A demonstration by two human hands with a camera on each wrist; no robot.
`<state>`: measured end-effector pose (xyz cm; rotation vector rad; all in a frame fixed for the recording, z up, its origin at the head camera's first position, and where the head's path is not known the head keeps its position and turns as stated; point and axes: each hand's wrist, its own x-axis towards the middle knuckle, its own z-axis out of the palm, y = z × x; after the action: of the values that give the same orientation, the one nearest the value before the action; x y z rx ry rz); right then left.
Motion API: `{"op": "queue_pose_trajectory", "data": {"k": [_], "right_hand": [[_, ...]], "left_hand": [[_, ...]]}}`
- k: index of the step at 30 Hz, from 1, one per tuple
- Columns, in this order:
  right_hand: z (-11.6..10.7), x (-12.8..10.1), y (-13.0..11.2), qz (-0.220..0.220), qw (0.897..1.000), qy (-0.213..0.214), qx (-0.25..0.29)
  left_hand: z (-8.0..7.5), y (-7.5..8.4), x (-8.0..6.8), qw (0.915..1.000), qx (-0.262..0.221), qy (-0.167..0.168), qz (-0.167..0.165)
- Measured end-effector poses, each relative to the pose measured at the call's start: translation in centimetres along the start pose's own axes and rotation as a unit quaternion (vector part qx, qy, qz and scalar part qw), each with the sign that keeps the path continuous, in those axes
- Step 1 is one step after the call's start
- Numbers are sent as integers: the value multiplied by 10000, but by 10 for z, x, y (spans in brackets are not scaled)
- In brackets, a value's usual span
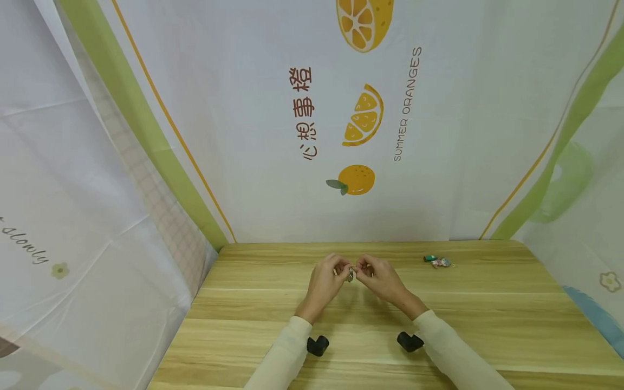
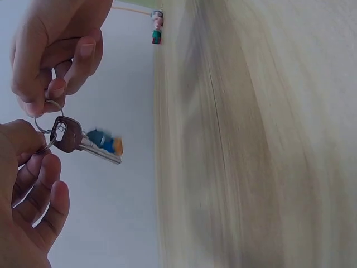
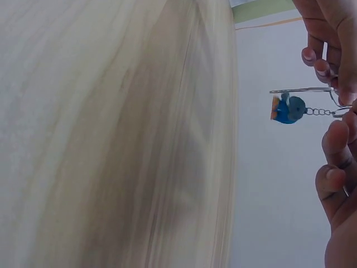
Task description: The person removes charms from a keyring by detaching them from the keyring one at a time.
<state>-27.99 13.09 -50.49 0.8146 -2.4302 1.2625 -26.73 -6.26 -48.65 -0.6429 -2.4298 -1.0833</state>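
Note:
Both hands meet above the middle of the wooden table (image 1: 487, 314). My left hand (image 1: 336, 271) pinches a metal key ring (image 2: 47, 120) between thumb and fingers, and my right hand (image 1: 364, 270) pinches the same ring from the other side. In the left wrist view a key with a brown head (image 2: 75, 142) hangs from the ring, with a small blue and orange charm (image 2: 106, 142) beside it. The right wrist view shows the key edge-on (image 3: 301, 89) and the blue charm (image 3: 289, 109) on a short chain.
A second small charm, green and pink (image 1: 439, 261), lies on the table at the back right, also visible in the left wrist view (image 2: 157, 27). Printed cloth walls (image 1: 273, 135) close in the table at the back and on both sides.

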Motion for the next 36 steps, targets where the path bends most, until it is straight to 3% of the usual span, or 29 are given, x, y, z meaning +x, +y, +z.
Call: {"op": "queue_pose_trajectory", "data": {"k": [23,32,36], "right_hand": [[-2,0,-4,216,9997,-26,-56],[1,-1,1,24,9999,-47,163],[1,0,-1,-63,9997,18,242]], "left_hand": [[-2,2,-2,9998,-52,-22,164],[-2,-1,-2,9996,-85,-205,195],[-3,-4,-2,9997,-50,-139,188]]}}
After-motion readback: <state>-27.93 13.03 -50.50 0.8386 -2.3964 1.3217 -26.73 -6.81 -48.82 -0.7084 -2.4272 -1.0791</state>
